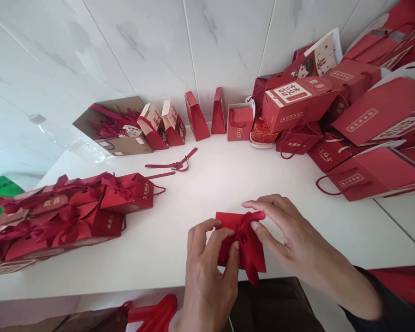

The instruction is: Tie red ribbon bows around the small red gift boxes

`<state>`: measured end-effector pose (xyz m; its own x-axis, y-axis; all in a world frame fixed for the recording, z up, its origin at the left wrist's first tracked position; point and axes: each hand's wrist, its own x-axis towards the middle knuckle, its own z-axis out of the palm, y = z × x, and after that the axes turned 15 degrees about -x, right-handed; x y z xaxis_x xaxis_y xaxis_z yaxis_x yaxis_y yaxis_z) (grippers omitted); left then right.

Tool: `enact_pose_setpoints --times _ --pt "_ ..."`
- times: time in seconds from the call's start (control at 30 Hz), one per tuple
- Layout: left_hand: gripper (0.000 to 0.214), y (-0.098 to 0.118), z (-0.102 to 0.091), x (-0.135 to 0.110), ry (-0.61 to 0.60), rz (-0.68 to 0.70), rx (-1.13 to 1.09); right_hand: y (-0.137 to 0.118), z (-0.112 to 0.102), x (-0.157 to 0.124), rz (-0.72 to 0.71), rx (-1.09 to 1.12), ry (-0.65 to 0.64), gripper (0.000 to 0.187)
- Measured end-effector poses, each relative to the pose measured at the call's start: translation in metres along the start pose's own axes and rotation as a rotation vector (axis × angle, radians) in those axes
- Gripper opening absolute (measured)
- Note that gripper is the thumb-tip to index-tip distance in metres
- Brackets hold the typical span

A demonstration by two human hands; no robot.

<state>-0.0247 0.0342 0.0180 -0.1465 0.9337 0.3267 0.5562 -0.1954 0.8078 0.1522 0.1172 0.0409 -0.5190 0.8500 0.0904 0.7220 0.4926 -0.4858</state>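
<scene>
A small red gift box (pixel 254 253) with a dark red ribbon bow (pixel 244 229) lies near the front edge of the white counter (pixel 207 193). My left hand (pixel 207 272) pinches the ribbon at the box's left side with thumb and fingers. From the right, my right hand (pixel 290 235) pinches the bow's right loop between thumb and forefinger. Both hands are closed on the ribbon.
Finished red boxes with bows (pixel 65 216) are piled at the left. A cardboard box of ribbons (pixel 117 127) and upright red boxes (pixel 197 117) stand along the marble wall. A heap of red boxes with handles (pixel 352 115) fills the right. A loose ribbon (pixel 174 163) lies mid-counter.
</scene>
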Motion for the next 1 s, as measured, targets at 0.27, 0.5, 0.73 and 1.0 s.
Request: enact_pose_setpoints --times 0.27,0.5,0.73,1.0 --pt "0.019 0.0023 -0.0047 -0.0021 -0.004 -0.010 0.021 0.0010 -0.0035 0.0013 0.090 0.089 -0.084 0.011" --pt "0.018 0.0042 -0.0061 -0.0032 -0.014 -0.068 0.006 0.0070 -0.0022 0.0001 0.057 0.063 -0.021 0.015" --pt "0.018 0.0046 -0.0042 -0.0023 -0.020 -0.102 -0.059 0.0101 -0.0035 0.0001 0.121 0.087 -0.064 0.019" --pt "0.016 0.0062 -0.0018 -0.0024 0.009 -0.138 -0.078 0.0085 -0.0070 0.0002 0.104 0.119 -0.087 0.016"
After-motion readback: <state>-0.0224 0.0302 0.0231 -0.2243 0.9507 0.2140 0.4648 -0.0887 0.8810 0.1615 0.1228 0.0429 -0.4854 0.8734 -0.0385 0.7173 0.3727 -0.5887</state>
